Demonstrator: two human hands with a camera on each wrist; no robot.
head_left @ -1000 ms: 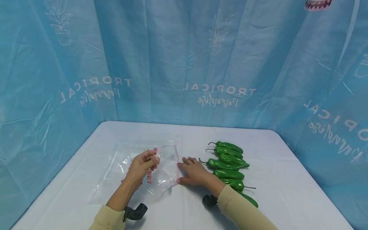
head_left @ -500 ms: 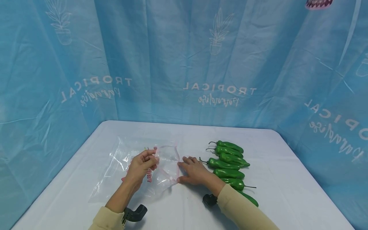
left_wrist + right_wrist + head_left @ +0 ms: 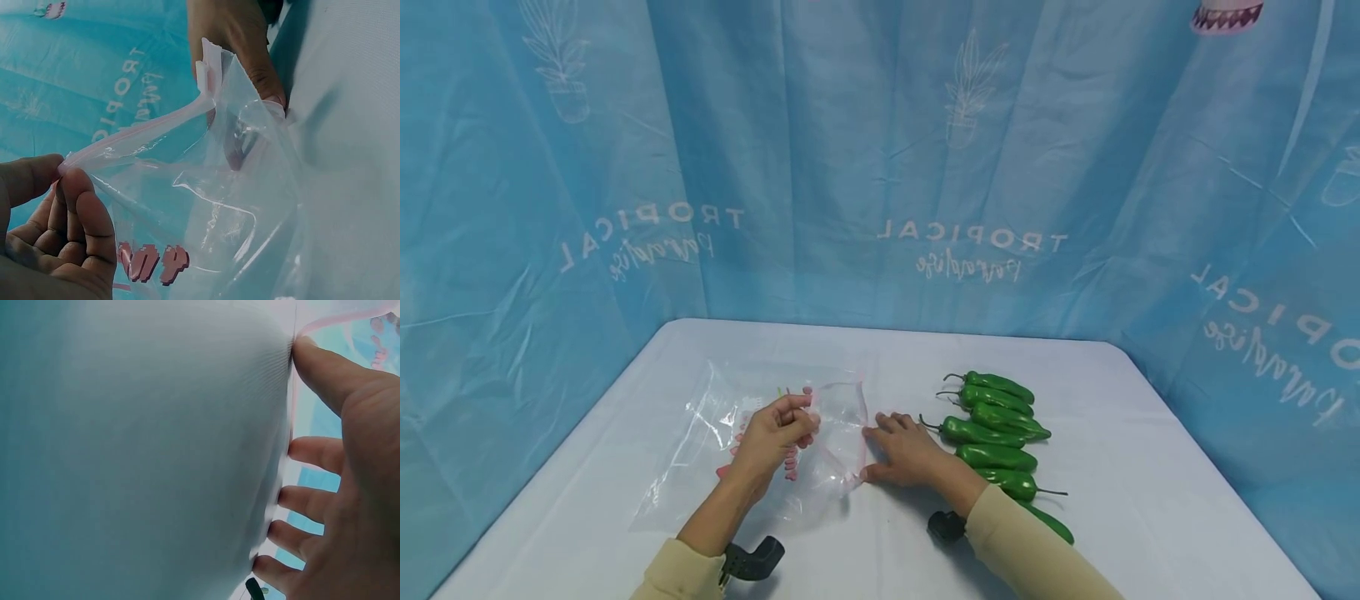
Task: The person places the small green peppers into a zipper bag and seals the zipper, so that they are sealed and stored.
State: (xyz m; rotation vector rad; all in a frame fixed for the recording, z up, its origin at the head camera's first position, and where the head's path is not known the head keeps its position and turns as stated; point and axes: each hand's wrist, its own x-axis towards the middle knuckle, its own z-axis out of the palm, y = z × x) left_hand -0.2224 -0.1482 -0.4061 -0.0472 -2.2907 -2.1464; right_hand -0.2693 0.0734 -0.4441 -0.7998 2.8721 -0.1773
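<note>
A clear plastic zip bag [image 3: 842,408] with a pink seal and pink printing lies on the white table, its mouth facing right. Thumb and forefinger of my left hand [image 3: 775,433] pinch the upper layer's pink edge and hold it raised, so the mouth gapes; the left wrist view shows this pinch on the bag [image 3: 250,206] closely. My right hand [image 3: 906,450] rests at the mouth's lower edge with fingers spread, and in the right wrist view the fingertips of that hand [image 3: 350,487] press down along it. Part of the printing is hidden behind my left hand.
Several green peppers [image 3: 996,457] lie in a column just right of my right hand, the nearest partly hidden by the right sleeve [image 3: 1037,546]. A blue printed curtain [image 3: 850,167] stands behind and beside the white table [image 3: 1150,467].
Both hands keep their places on the bag, and the peppers lie as before. Only a slight shift of the head view shows.
</note>
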